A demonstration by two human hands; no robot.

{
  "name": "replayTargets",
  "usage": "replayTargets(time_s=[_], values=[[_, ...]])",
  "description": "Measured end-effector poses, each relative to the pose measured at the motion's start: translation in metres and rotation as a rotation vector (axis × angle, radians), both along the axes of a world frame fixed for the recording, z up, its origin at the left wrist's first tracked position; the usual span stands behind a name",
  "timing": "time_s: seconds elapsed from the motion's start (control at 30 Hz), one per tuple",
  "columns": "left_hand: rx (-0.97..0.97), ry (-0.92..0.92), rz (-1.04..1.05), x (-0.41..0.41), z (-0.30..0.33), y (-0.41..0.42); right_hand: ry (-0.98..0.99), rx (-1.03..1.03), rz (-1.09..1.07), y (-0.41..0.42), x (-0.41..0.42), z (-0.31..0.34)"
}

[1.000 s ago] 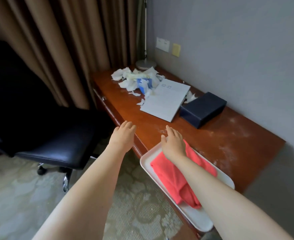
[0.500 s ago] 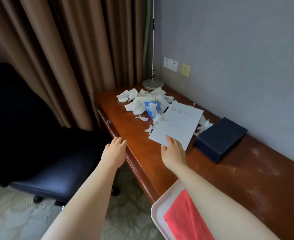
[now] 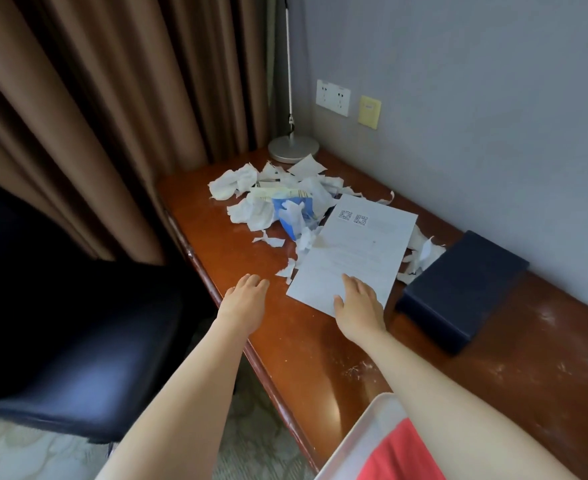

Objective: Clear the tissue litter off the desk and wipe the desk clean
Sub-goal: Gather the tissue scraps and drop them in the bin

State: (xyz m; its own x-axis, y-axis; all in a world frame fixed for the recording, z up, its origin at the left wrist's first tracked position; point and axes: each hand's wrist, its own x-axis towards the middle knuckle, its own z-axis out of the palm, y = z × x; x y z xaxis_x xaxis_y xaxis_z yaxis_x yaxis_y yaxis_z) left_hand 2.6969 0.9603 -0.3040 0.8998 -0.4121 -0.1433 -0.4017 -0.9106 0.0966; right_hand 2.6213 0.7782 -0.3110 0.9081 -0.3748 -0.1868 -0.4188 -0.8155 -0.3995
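Reaching with both hands spread and empty — right hand (image 3: 358, 303) over the sheet of paper (image 3: 353, 252), left hand (image 3: 244, 299) at the counter (image 3: 320, 351) edge; gather the torn tissue (image 3: 268, 199), upper centre, inward — scraps scatter easily.

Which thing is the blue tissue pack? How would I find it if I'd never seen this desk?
Start at the lamp in the desk's far corner by the curtain. Just in front of it lies a heap of white tissue scraps. The pack sits in the middle of that heap, left of the paper sheet: it is the only bright blue thing there.
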Motion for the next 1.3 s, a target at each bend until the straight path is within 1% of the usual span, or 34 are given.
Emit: replayTargets(time_s=[0.13,0.23,0.33,0.47,0.57,0.7,0.83,1.0,1.07,1.1,1.2,1.3], values=[[0.014,0.04,-0.028,0.018,-0.009,-0.011,0.023,0.01,-0.024,-0.01,0.014,-0.008],[-0.01,0.033,-0.031,0.045,-0.011,-0.021,0.012,0.033,-0.039,-0.009,0.028,-0.01],[-0.032,0.025,-0.05,0.075,-0.013,-0.031,-0.032,0.034,0.013,0.002,0.04,-0.015],[-0.053,0.109,-0.177,0.109,-0.02,-0.042,-0.063,-0.004,0.125,0.031,0.061,-0.027],[-0.072,0.132,-0.296,0.136,-0.023,-0.055,-0.023,-0.027,0.164,0.048,0.084,-0.037],[-0.036,0.165,-0.451,0.162,-0.024,-0.073,0.067,-0.097,0.078,0.052,0.114,-0.042],[0.074,0.178,-0.604,0.172,-0.033,-0.082,0.149,-0.17,0.013,0.042,0.122,-0.043],[0.091,0.28,-0.705,0.188,-0.045,-0.094,0.014,-0.423,-0.122,0.037,0.124,-0.038],[0.099,0.306,-0.721,0.188,-0.045,-0.099,0.048,-0.369,-0.146,0.034,0.13,-0.043],[0.109,0.315,-0.72,0.189,-0.045,-0.102,0.047,-0.375,-0.162,0.033,0.133,-0.042],[0.116,0.327,-0.696,0.194,-0.049,-0.106,-0.017,-0.402,-0.138,0.026,0.142,-0.046],[0.084,0.295,-0.664,0.199,-0.052,-0.107,-0.078,-0.397,-0.177,0.017,0.155,-0.049]])
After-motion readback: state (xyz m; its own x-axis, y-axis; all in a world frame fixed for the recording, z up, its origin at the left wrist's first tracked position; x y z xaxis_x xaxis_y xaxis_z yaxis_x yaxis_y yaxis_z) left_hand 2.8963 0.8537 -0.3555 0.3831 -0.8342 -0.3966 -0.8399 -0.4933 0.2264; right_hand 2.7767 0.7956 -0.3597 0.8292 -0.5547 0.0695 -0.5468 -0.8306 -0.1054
